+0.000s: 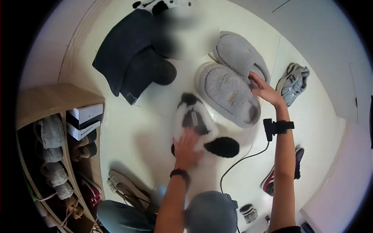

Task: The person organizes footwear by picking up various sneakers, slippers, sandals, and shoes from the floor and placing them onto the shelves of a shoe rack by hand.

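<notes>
My left hand [187, 148], blurred by motion, lies over the near end of a white fluffy slipper [194, 112] with a dark insole and black patches; whether the fingers grip it is unclear. A black oval piece [222, 147] sits just right of that slipper. My right hand [265, 90] reaches to the right edge of two large grey fuzzy slippers, one nearer [229, 93] and one farther [237, 50]. Its fingers are apart at the edge between the two, with the thumb separate. A black strap with a cable is on my right forearm.
Black boots [128, 50] lie at the upper left. A wooden shoe shelf [62, 95] with shoes and white boxes [86, 112] stands left. Beige flats [128, 188] are at lower left. A grey sneaker [294, 83], dark-red shoes [268, 184] and a small shoe [248, 213] stand right.
</notes>
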{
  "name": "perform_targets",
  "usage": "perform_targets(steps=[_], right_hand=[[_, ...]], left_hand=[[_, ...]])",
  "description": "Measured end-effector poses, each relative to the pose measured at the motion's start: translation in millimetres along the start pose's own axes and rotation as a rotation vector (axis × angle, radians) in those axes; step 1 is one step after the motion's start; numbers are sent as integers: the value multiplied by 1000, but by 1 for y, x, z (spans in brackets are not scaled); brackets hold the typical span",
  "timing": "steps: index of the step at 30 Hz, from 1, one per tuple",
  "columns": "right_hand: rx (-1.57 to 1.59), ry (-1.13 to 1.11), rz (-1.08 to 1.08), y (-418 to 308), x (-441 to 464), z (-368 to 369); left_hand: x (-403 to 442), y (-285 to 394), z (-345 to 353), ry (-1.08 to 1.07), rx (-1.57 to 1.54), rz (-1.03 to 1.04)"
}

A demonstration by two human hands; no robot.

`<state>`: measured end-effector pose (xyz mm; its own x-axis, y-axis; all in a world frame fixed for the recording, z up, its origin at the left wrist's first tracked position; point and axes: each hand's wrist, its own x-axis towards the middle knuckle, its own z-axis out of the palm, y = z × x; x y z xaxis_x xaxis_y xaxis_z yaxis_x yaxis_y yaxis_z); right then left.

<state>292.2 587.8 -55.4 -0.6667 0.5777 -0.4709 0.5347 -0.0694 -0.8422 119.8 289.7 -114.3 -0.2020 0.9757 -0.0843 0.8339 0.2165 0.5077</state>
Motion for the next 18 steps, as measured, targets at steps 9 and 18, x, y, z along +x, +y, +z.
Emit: perform_targets(steps=[9,18], right_hand=[[-269,383,-154,28,-75,93],[-531,910,98,42,-60,159]], left_hand=[[3,-3,-3,262,-106,63],[-33,5,-28,296,-28,33]])
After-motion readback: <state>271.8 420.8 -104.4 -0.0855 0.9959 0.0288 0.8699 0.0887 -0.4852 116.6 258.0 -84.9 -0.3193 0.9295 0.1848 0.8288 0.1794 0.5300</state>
